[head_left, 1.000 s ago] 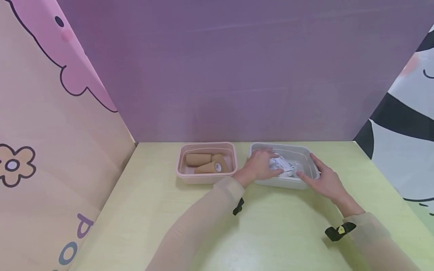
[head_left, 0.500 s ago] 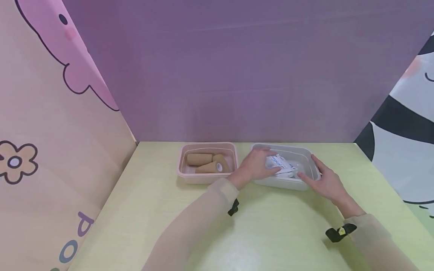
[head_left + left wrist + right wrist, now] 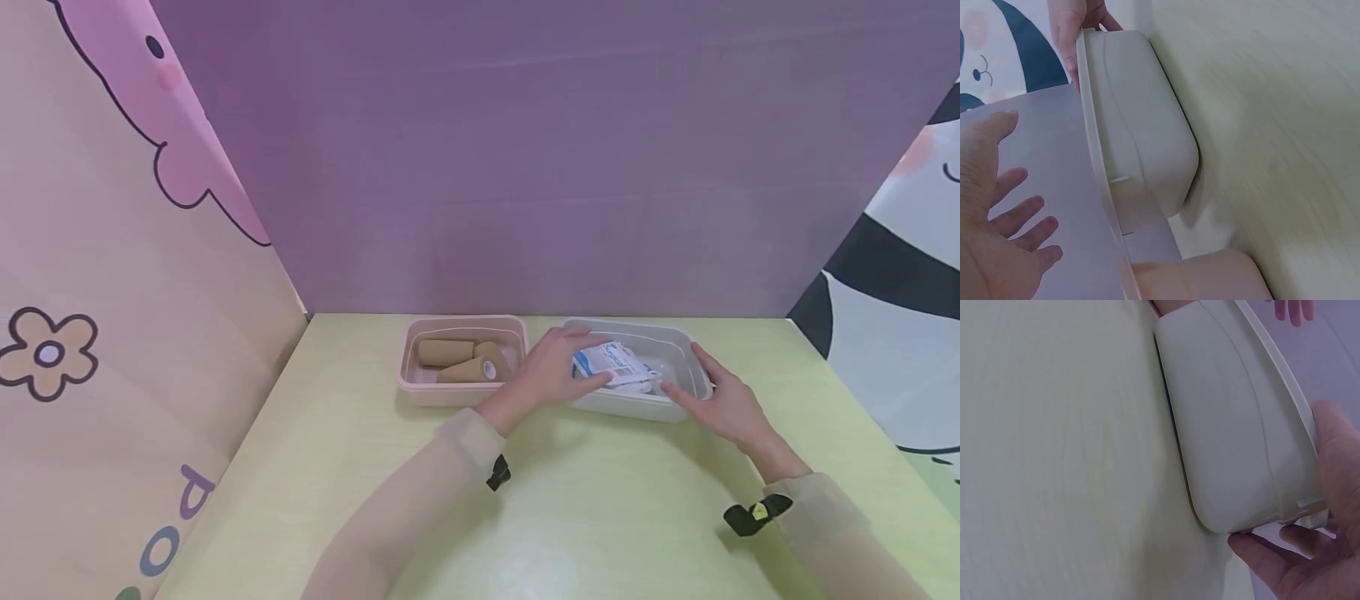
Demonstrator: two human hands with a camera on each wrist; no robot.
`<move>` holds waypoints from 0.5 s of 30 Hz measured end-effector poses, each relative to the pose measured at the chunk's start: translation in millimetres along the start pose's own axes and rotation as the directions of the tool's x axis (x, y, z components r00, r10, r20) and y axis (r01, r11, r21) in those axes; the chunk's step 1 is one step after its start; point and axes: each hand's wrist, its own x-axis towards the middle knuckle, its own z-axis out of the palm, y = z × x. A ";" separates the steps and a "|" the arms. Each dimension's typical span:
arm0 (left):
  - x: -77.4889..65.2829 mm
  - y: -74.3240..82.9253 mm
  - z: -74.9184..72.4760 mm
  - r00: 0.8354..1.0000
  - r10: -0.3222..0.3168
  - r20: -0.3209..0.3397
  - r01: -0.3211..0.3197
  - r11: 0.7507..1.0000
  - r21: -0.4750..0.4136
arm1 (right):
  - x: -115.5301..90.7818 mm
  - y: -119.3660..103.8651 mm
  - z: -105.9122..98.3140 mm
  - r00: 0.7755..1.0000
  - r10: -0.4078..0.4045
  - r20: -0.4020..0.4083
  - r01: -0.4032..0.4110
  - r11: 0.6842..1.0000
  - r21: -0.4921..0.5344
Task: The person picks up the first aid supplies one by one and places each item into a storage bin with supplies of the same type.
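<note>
In the head view, a white plastic box stands at the back of the table. Inside it lie a flat white-and-blue packet, printed "Surgical", and something clear beside that. My right hand grips the box's right end, its thumb at the front rim and the fingers along the end wall. My left hand hovers over the left end with thumb and fingers spread. The left wrist view shows that hand holding nothing, apart from the box wall.
Left of the white box is a pink plastic box containing several tan rolls, which look like bandage. A purple panel rises behind the yellowish table. Printed panels stand at left and right.
My left hand has drawn back to the left from above the packet, uncovering its blue edge and print. My right hand stays on the white box.
</note>
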 end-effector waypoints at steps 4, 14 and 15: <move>-4.8 -0.5 -1.9 1.000 -0.007 -0.013 0.007 1.000 -0.011 | 1.9 0.7 -2.9 1.000 0.005 0.010 -0.005 1.000 -0.007; -27.2 -16.8 -19.0 0.996 -0.083 -0.039 0.082 0.997 -0.012 | 0.0 -0.6 -14.8 1.000 -0.026 -0.007 0.026 1.000 0.005; -30.4 -22.9 -22.0 0.995 -0.088 -0.047 0.089 0.996 0.007 | -0.3 -0.5 -17.9 0.999 -0.028 -0.022 0.028 1.000 -0.001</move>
